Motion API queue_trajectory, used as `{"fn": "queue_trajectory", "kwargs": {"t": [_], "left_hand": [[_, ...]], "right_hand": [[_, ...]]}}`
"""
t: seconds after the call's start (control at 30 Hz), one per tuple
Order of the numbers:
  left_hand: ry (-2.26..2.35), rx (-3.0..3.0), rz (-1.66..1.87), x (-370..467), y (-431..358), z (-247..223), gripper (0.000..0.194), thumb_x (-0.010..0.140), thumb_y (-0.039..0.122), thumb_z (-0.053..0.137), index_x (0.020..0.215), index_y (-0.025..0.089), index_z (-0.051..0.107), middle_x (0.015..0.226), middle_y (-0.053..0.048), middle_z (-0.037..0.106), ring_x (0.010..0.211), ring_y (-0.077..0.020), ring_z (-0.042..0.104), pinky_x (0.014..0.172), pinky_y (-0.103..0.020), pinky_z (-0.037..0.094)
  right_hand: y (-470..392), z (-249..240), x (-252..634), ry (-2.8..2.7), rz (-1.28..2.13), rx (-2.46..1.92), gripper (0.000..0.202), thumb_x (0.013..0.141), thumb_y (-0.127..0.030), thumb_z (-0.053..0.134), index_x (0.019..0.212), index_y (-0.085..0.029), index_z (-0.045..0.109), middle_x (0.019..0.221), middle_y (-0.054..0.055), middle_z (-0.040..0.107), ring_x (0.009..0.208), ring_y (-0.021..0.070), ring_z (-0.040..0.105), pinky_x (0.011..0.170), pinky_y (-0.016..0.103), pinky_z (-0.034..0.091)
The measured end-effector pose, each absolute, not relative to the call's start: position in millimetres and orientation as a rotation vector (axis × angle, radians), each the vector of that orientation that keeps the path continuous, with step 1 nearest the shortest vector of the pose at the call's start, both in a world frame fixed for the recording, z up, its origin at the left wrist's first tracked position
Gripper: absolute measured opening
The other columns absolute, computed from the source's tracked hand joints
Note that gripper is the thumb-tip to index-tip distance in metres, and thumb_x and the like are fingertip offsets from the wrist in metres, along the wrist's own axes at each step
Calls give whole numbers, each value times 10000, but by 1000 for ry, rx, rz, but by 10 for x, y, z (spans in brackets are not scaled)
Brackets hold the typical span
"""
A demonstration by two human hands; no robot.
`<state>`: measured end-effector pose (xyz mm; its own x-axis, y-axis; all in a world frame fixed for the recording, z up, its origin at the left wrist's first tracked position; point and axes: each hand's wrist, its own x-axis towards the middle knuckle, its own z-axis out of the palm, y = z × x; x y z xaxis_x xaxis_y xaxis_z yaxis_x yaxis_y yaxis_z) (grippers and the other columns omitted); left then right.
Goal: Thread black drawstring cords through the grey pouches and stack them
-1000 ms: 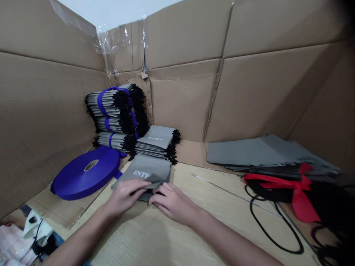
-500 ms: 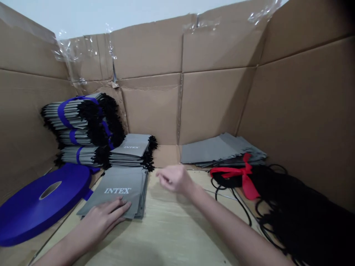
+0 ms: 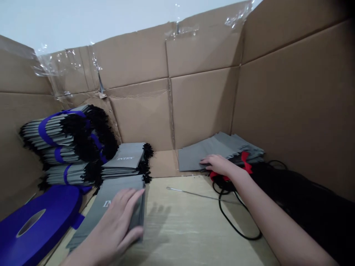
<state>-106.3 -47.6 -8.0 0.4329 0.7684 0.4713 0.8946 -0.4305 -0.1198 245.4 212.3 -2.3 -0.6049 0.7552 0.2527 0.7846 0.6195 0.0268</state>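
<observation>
My left hand (image 3: pixel 116 218), fingers spread, hovers over the near stack of grey INTEX pouches (image 3: pixel 97 207) and hides part of its print. Whether any fingertip touches the top pouch I cannot tell. At the back right, my right hand (image 3: pixel 219 164) is on the front edge of a pile of flat grey pouches (image 3: pixel 202 149), its fingers stretched out over them. A thin metal rod (image 3: pixel 183 191) with a looped end lies on the table left of that hand. Beneath my right wrist are black cords (image 3: pixel 222 184) and a red tie (image 3: pixel 245 162).
Bundles of grey pouches (image 3: pixel 55 129) in blue bands are piled at the left. In front of them lies a big blue ribbon roll (image 3: pixel 55 218). Another INTEX pouch stack (image 3: pixel 130 153) stands behind the near one. Cardboard walls (image 3: pixel 138 111) enclose the table (image 3: pixel 188 221); black cords fill the right side.
My right hand has moved right and away from me to the grey pile, opening from a closed shape. My left hand has risen off the INTEX stack. The view has turned right.
</observation>
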Motion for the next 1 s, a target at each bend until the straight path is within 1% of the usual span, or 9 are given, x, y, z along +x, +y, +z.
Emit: {"fn": "queue_trajectory", "kwargs": {"t": [0.13,0.27,0.33,0.4,0.53,0.63,0.83,0.9,1.0], "left_hand": [[-1390,-2621,-594,-383,425,203,604,874,391,476,1394,175,259,1311,-163,484,1191,-279,476,989,-450,407],[-1159,-2749,-421,146,1496,88,746,808,317,604,1410,123,208,1475,-243,200,1307,-354,330,1009,-477,376],[-1127,-2801,-285,303,1866,0,604,856,188,504,1403,220,252,1461,-197,274,1152,-326,529,899,-463,470],[-1054,-2862,-323,393,2092,-90,555,859,116,437,1375,283,319,1399,-138,401,1057,-282,598,876,-447,486],[-999,-2949,-898,452,2255,-286,461,888,90,318,1309,244,427,1370,-90,443,1217,-209,469,1008,-392,402],[-1104,-2964,-1149,455,2243,-402,392,936,195,289,1294,172,449,1323,-120,494,1232,-195,451,1039,-383,371],[-1191,-2859,-908,409,2175,-439,508,888,449,453,1322,188,422,1297,-118,522,1149,-252,518,958,-388,439],[-1212,-2763,-774,396,2183,-438,439,892,421,461,1279,215,468,1229,-97,575,1099,-253,549,895,-380,477],[-1274,-2668,-707,377,2219,-449,308,937,268,384,1206,228,529,1136,-79,626,1050,-228,578,852,-344,491]], "right_hand": [[2019,116,2374,-2507,-273,-1307,327,781,-95,444,905,-213,723,858,107,731,798,230,664,739,315,448],[1858,252,2295,-2371,-447,-1223,298,753,-40,459,873,-188,687,820,92,714,814,219,633,889,369,378],[1802,289,2300,-2326,-524,-1183,273,786,-64,462,906,-191,671,878,81,697,908,212,597,960,370,330],[1776,293,2356,-2214,-602,-1130,313,830,-79,427,1038,-194,631,1056,93,651,1048,212,529,994,376,303],[1804,203,2569,-2168,-579,-1022,219,860,-192,482,1032,-179,616,1057,104,623,1003,222,524,902,378,392],[1895,93,2688,-2369,-439,-1096,227,809,-265,604,1024,-199,638,1045,71,653,1003,222,548,923,388,387],[2064,97,2563,-2477,-365,-1151,158,849,-259,566,801,-198,704,808,49,710,799,198,615,923,407,376],[2067,144,2488,-2427,-489,-1160,205,875,-250,523,788,-188,698,783,58,698,785,204,610,913,419,381],[2047,150,2484,-2233,-750,-1059,198,892,-262,492,934,-194,674,953,93,666,939,233,578,888,397,416]]}}
